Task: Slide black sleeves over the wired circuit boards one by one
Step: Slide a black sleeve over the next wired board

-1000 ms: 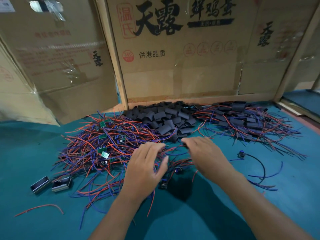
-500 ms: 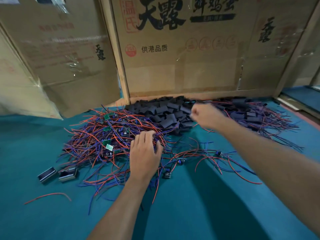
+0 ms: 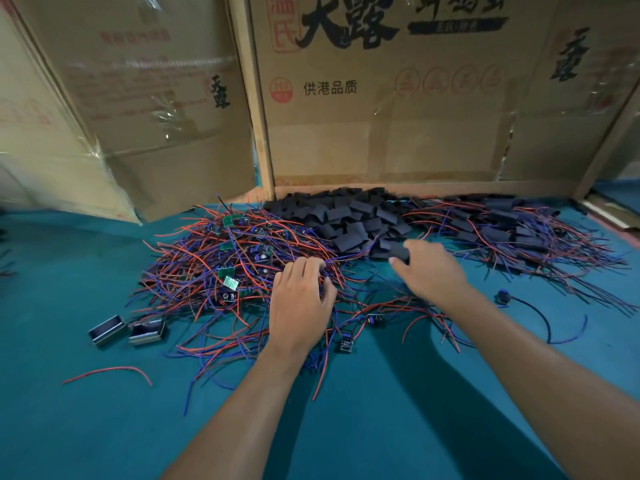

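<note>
On the teal table (image 3: 104, 427), the heap of loose black sleeves (image 3: 349, 220) lies against the far edge at its middle, and the right hand (image 3: 429, 271) sits just at the heap's near rim, thumb and fingers pinched on one black sleeve (image 3: 398, 252) whose long axis runs roughly left to right. The tangle of wired circuit boards (image 3: 235, 268), red and blue leads fanning every way, spreads left of the sleeves; the left hand (image 3: 299, 303) rests on its right side, fingers curled down into the wires, though whether they grip a board cannot be told. Sleeved boards (image 3: 512, 230) lie piled toward the far right corner.
</note>
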A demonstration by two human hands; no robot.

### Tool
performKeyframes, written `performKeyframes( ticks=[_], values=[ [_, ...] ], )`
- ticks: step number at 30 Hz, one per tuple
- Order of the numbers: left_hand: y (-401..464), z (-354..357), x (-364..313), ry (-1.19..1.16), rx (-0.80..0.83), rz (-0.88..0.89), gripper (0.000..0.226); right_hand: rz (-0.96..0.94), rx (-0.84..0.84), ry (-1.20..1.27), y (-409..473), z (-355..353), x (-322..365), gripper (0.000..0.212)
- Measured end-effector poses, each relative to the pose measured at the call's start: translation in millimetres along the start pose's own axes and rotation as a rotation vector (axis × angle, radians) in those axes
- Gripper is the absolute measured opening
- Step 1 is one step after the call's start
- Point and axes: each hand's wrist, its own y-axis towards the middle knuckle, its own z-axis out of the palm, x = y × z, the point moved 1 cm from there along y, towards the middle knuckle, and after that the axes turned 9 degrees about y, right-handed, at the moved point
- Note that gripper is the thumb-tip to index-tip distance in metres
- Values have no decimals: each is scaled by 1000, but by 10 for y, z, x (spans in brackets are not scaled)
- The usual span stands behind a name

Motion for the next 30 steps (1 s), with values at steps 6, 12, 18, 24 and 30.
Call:
performKeyframes(
  ticks=[6,12,18,24,30],
  values=[
    [17,-85,-29,70,-88,54,17,-14,-182,723,-662,0,-66,11],
    [191,-444,172,266,-403,113,11,-1,-155,834,-776,76,-127,26],
    [235,-770,874,355,-288,-287,9,-175,-40,659,-824,193,-116,23],
    [259,-689,917,357,101,-274,20,-217,-74,704,-785,178,-160,28],
    [221,-787,898,394,220,-266,20,-183,-67,701,-777,186,-224,24]
  ],
)
